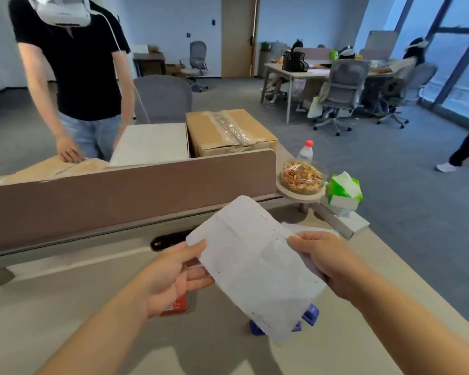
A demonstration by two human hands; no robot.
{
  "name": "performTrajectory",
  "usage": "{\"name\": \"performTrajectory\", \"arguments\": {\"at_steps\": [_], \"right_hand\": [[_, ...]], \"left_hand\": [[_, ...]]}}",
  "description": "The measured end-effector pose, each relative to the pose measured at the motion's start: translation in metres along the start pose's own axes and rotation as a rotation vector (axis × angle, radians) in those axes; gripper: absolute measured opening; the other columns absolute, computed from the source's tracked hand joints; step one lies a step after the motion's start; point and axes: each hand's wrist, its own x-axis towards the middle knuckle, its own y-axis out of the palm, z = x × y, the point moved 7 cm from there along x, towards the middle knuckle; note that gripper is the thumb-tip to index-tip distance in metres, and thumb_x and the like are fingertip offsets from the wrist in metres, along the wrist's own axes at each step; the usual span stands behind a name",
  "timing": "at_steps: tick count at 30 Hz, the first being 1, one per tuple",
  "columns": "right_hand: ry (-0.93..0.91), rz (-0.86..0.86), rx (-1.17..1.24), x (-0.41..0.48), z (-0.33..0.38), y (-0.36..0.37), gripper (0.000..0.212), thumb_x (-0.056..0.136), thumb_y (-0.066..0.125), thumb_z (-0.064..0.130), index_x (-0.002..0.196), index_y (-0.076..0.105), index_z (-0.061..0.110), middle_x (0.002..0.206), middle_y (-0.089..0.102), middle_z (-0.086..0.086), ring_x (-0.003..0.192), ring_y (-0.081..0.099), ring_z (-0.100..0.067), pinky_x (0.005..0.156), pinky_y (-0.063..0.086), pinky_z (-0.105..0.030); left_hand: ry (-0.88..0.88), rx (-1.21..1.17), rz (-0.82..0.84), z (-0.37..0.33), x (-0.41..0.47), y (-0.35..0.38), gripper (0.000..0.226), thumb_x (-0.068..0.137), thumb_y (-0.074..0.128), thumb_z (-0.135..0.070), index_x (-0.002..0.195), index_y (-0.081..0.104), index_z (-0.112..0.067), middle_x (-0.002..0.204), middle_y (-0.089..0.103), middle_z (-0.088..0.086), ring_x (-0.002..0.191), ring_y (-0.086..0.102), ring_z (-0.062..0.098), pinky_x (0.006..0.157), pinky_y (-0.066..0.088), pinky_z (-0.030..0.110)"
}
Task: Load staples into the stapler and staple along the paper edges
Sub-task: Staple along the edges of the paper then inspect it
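- White paper (251, 262), creased and folded, is held up above the desk (65, 307) in the lower centre of the frame, tilted from upper left to lower right.
- Staples show as short dark marks along its upper right edge and near its lower edge.
- The left hand (171, 277) pinches the paper's left edge, thumb on top and fingers curled beneath.
- The right hand (320, 257) grips the paper's right edge, thumb on the front face and fingers hidden behind the sheet.
- A blue stapler (307, 316) lies on the desk under the paper's lower end, mostly covered, with blue parts showing at either side of the sheet.
- A red box (175, 307) sits on the desk just below the left hand, partly hidden by it.
- A black object (168, 240) lies on the desk behind the left hand, near the brown divider (119, 196); what it is cannot be told.
- Right of centre, a clear bowl (302, 175) of snacks stands on a small round shelf, with a red-capped bottle (306, 151) behind it and a green and white pack (343, 190) beside it.
- Beyond the divider are a cardboard box (228, 132) and a white box (150, 144).
- In the upper left of the frame, a person in a black shirt (76, 63) stands with one hand on brown paper.
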Motion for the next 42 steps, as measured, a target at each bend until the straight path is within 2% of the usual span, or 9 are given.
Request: {"name": "performTrajectory", "arguments": {"at_steps": [5,10,13,18,25,29,35,39,42], "right_hand": [[0.17,-0.131,0.174,0.013,-0.072,-0.009,0.032,0.092,0.051,0.015,0.06,0.049,0.013,0.049,0.054,-0.004,0.044,0.05,-0.018,0.041,0.03,-0.019],[0.214,-0.134,0.179,0.017,-0.119,-0.053,0.01,0.082,0.055,0.01,0.075,0.055,0.004,0.063,0.054,-0.018,0.053,0.049,-0.022,0.052,0.034,-0.028],[0.194,-0.128,0.258,0.002,-0.139,-0.088,0.017,0.085,0.054,0.01,0.098,0.065,0.012,0.088,0.071,-0.019,0.077,0.066,-0.036,0.071,0.047,-0.048],[0.252,-0.322,0.52,-0.069,-0.204,-0.143,0.029,0.088,0.045,-0.002,0.102,0.067,0.01,0.1,0.073,-0.014,0.091,0.069,-0.033,0.083,0.051,-0.046],[0.429,-0.658,0.76,-0.213,-0.333,-0.191,0.029,0.089,0.043,-0.003,0.105,0.064,0.006,0.1,0.073,-0.016,0.086,0.07,-0.032,0.059,0.055,-0.034],[0.516,-0.819,0.856,-0.272,-0.411,-0.22,0.032,0.085,0.044,-0.003,0.112,0.062,-0.001,0.11,0.068,-0.022,0.099,0.064,-0.038,0.084,0.049,-0.046],[0.618,-0.896,1.073,-0.321,-0.532,-0.274,0.05,0.091,0.046,0.045,0.11,0.066,0.004,0.101,0.068,-0.02,0.092,0.061,-0.034,0.079,0.048,-0.044],[0.792,-0.834,0.82,-0.325,-0.605,-0.294,0.024,0.084,0.056,0.002,0.106,0.065,0.001,0.082,0.071,-0.014,0.062,0.064,-0.023,0.05,0.048,-0.026],[0.934,-0.945,0.781,-0.325,-0.67,-0.3,0.027,0.084,0.051,-0.008,0.109,0.06,-0.005,0.091,0.065,-0.021,0.07,0.058,-0.028,0.052,0.04,-0.028]], "left_hand": [[-0.127,0.064,0.037,0.054,0.054,0.025,0.018,0.091,0.055,-0.009,0.102,0.066,-0.018,0.092,0.076,0.005,0.074,0.07,0.017,0.077,0.055,0.036],[-0.129,0.23,0.074,0.077,0.096,0.073,0.027,0.09,0.054,0.001,0.108,0.063,-0.017,0.096,0.075,0.001,0.086,0.068,0.016,0.075,0.055,0.031],[-0.153,0.302,0.121,0.09,0.113,0.115,0.023,0.089,0.055,0.003,0.103,0.065,-0.013,0.095,0.074,0.003,0.089,0.068,0.017,0.074,0.055,0.028],[-0.297,0.297,0.371,0.145,0.107,0.206,0.03,0.089,0.046,0.009,0.105,0.068,-0.004,0.103,0.073,0.014,0.096,0.068,0.026,0.089,0.052,0.034],[-0.688,0.088,0.524,0.264,0.055,0.325,0.022,0.083,0.04,0.002,0.084,0.061,0.008,0.085,0.066,0.017,0.083,0.067,0.032,0.082,0.057,0.04],[-0.631,0.514,0.675,0.337,0.035,0.389,0.031,0.081,0.051,0.013,0.105,0.064,-0.001,0.107,0.067,0.018,0.096,0.066,0.025,0.075,0.058,0.024],[-0.456,0.936,0.723,0.453,0.047,0.467,0.037,0.07,0.053,0.019,0.092,0.068,-0.008,0.097,0.069,0.017,0.08,0.065,0.021,0.053,0.052,0.019],[-0.435,1.084,0.708,0.538,0.064,0.494,0.029,0.073,0.06,0.008,0.093,0.069,-0.012,0.098,0.069,0.011,0.086,0.066,0.026,0.074,0.055,0.029],[-0.405,1.16,0.658,0.581,0.087,0.503,0.023,0.081,0.062,-0.007,0.102,0.068,-0.013,0.103,0.068,0.01,0.087,0.064,0.026,0.073,0.046,0.026]]}}
